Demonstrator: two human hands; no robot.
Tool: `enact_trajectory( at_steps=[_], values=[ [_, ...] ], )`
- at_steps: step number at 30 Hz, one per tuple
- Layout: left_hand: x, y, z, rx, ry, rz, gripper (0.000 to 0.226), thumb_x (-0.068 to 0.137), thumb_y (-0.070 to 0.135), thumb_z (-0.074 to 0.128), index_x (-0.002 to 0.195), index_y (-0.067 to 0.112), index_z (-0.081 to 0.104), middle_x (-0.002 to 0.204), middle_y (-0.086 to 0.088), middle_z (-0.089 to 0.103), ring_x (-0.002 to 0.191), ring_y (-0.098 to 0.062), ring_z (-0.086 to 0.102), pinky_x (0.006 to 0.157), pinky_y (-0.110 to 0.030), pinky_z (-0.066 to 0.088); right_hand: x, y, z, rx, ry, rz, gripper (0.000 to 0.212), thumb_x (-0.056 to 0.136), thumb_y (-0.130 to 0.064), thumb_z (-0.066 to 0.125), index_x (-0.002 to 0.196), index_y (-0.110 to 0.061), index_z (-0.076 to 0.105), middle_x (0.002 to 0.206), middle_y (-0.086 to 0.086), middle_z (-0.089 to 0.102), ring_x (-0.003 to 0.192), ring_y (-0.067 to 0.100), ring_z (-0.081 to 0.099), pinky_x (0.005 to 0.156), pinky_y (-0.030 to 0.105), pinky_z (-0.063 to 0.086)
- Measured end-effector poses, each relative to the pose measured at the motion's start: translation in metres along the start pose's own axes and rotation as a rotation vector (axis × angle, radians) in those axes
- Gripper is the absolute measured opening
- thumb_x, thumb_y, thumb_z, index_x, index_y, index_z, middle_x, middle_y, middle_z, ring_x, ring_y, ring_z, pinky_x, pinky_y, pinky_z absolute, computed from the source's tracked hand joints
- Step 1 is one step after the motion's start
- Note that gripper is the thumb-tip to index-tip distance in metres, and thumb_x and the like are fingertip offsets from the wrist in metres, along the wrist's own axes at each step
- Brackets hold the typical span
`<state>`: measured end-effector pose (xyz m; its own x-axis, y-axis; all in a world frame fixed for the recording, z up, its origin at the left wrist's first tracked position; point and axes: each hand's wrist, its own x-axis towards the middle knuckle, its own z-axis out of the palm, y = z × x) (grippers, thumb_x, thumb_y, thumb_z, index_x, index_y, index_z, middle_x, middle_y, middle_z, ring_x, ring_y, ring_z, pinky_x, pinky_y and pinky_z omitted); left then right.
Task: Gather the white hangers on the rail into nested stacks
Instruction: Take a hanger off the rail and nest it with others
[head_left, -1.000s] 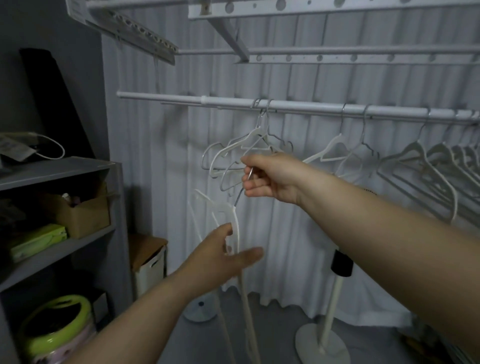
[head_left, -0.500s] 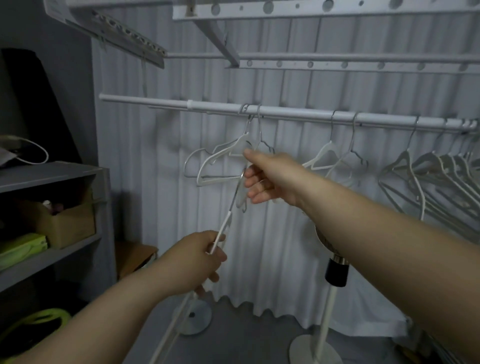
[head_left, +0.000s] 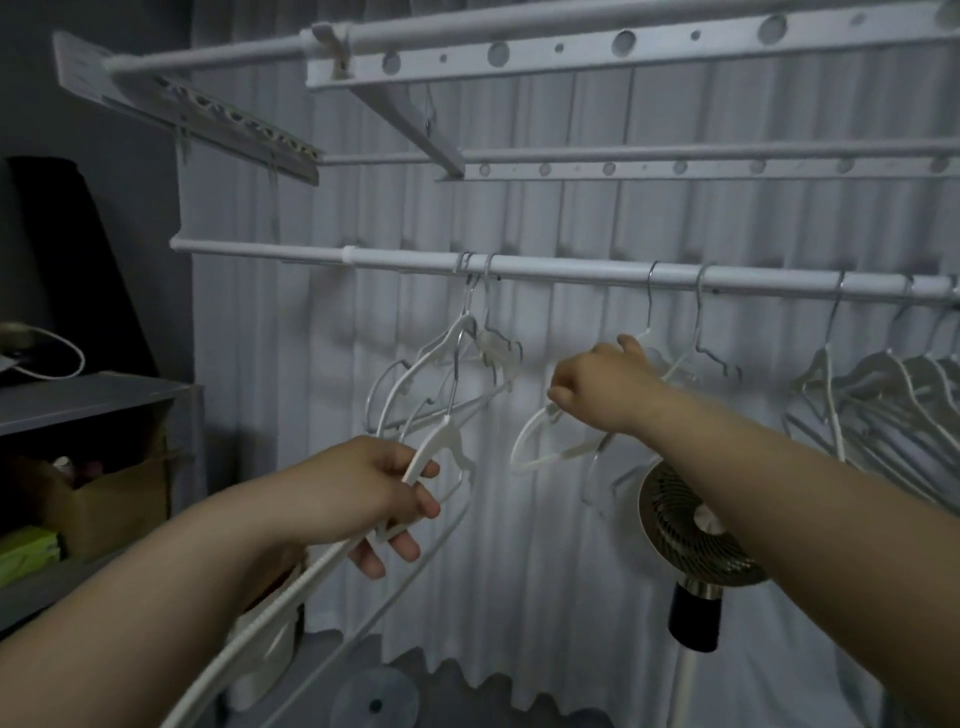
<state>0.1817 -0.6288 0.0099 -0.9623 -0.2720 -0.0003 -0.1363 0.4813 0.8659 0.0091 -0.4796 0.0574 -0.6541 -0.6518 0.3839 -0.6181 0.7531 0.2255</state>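
Backdrop: pleated white curtain (head_left: 571, 218) in dim light, with a perforated white drying rack (head_left: 571, 47) overhead.
Rail: white pole (head_left: 571, 270) running level across the curtain; every hanging hanger hooks onto it.
Hanger look: thin white plastic frames with curved, notched shoulders and slim metal hooks.
Left cluster: a few hangers (head_left: 441, 364) bunched close together near the rail's middle, their frames overlapping and skewed.
Left hand: left hand (head_left: 358, 499) grips the arm of a loose hanger (head_left: 436, 441) just below the cluster. The hook points up among the cluster's frames, and the long bar trails down past the wrist.
Right hand: right hand (head_left: 597, 389) has its fingers curled round the shoulder of a hung hanger (head_left: 535, 441), thumb stretched up toward its neck.
Neighbour: one more hanger (head_left: 701, 358) hangs just beside it.
Far right: dense packed row (head_left: 883, 395), frames slanted and nested.
Nearby: round fan (head_left: 691, 530) on a pole below the right forearm; grey shelf (head_left: 93, 400) at left with a cardboard box (head_left: 119, 493) under it.
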Motion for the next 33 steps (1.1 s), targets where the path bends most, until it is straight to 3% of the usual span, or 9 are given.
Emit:
enact_trajectory(
  at_steps=[4, 9, 11, 13, 18, 23, 27, 31, 33],
  values=[
    [0.027, 0.02, 0.007, 0.032, 0.023, 0.006, 0.017, 0.088, 0.002, 0.051, 0.093, 0.018, 0.055, 0.111, -0.013, 0.062, 0.062, -0.014, 0.064, 0.039, -0.02, 0.051, 0.008, 0.015, 0.01, -0.015, 0.001, -0.133, 0.036, 0.095, -0.033, 0.038, 0.123, -0.021, 0.057, 0.136, 0.005, 0.048, 0.127, 0.027, 0.037, 0.107, 0.035, 0.025],
    [0.064, 0.039, 0.02, 0.054, 0.059, 0.039, 0.022, 0.088, 0.002, 0.049, 0.109, 0.009, 0.051, 0.09, -0.014, 0.062, 0.052, -0.012, 0.063, 0.04, -0.022, 0.05, 0.018, 0.037, 0.017, -0.035, -0.118, -0.156, 0.038, 0.097, -0.035, 0.031, 0.112, -0.018, 0.062, 0.119, 0.007, 0.063, 0.119, 0.026, 0.047, 0.112, 0.039, 0.016],
    [0.079, 0.047, 0.026, 0.073, 0.074, 0.059, 0.02, 0.089, 0.001, 0.048, 0.107, 0.009, 0.05, 0.1, -0.015, 0.061, 0.055, -0.013, 0.064, 0.039, -0.021, 0.051, 0.019, 0.049, 0.017, 0.037, -0.122, -0.149, 0.041, 0.098, -0.036, 0.03, 0.102, -0.015, 0.064, 0.108, 0.007, 0.068, 0.11, 0.024, 0.055, 0.113, 0.039, 0.015],
    [0.094, 0.058, 0.032, 0.097, 0.094, 0.076, 0.018, 0.089, 0.0, 0.047, 0.104, 0.009, 0.049, 0.102, -0.013, 0.059, 0.061, -0.015, 0.064, 0.038, -0.02, 0.05, 0.019, 0.062, 0.018, 0.069, -0.108, -0.151, 0.041, 0.098, -0.037, 0.031, 0.099, -0.014, 0.065, 0.107, 0.006, 0.069, 0.106, 0.023, 0.058, 0.112, 0.038, 0.017],
    [0.129, 0.089, 0.047, 0.134, 0.137, 0.132, 0.019, 0.089, -0.002, 0.046, 0.104, 0.008, 0.048, 0.097, -0.013, 0.057, 0.049, -0.012, 0.061, 0.033, -0.017, 0.046, 0.014, 0.092, 0.02, -0.032, -0.098, -0.164, 0.033, 0.096, -0.035, 0.038, 0.107, -0.017, 0.063, 0.111, 0.004, 0.067, 0.108, 0.022, 0.056, 0.112, 0.036, 0.018],
    [0.152, 0.117, 0.058, 0.18, 0.169, 0.183, 0.013, 0.089, 0.001, 0.046, 0.1, 0.006, 0.051, 0.076, -0.008, 0.055, 0.055, -0.014, 0.062, 0.035, -0.018, 0.048, 0.019, 0.123, 0.018, -0.048, 0.1, -0.178, 0.034, 0.093, -0.032, 0.045, 0.122, -0.02, 0.056, 0.132, 0.0, 0.053, 0.127, 0.021, 0.04, 0.11, 0.029, 0.018],
    [0.166, 0.13, 0.069, 0.19, 0.169, 0.185, 0.013, 0.09, 0.0, 0.043, 0.099, 0.003, 0.051, 0.078, -0.009, 0.054, 0.058, -0.015, 0.061, 0.037, -0.019, 0.049, 0.034, 0.14, 0.009, 0.056, 0.447, -0.113, 0.045, 0.086, -0.02, 0.058, 0.129, -0.008, 0.052, 0.145, 0.013, 0.04, 0.136, 0.029, 0.033, 0.114, 0.036, 0.017],
    [0.18, 0.136, 0.082, 0.211, 0.137, 0.169, 0.02, 0.09, 0.0, 0.044, 0.108, 0.0, 0.053, 0.077, -0.011, 0.054, 0.058, -0.016, 0.061, 0.037, -0.019, 0.049, 0.047, 0.148, 0.003, 0.001, 0.387, -0.016, 0.057, 0.09, -0.028, 0.051, 0.141, -0.015, 0.031, 0.153, 0.005, 0.025, 0.14, 0.023, 0.022, 0.116, 0.034, 0.011],
    [0.187, 0.136, 0.088, 0.213, 0.116, 0.164, 0.024, 0.091, 0.001, 0.043, 0.113, -0.001, 0.052, 0.077, -0.01, 0.053, 0.058, -0.016, 0.061, 0.039, -0.021, 0.05, 0.05, 0.149, 0.003, 0.004, 0.388, -0.022, 0.057, 0.09, -0.029, 0.05, 0.141, -0.015, 0.031, 0.152, 0.004, 0.026, 0.14, 0.022, 0.022, 0.117, 0.035, 0.01]
  ],
)
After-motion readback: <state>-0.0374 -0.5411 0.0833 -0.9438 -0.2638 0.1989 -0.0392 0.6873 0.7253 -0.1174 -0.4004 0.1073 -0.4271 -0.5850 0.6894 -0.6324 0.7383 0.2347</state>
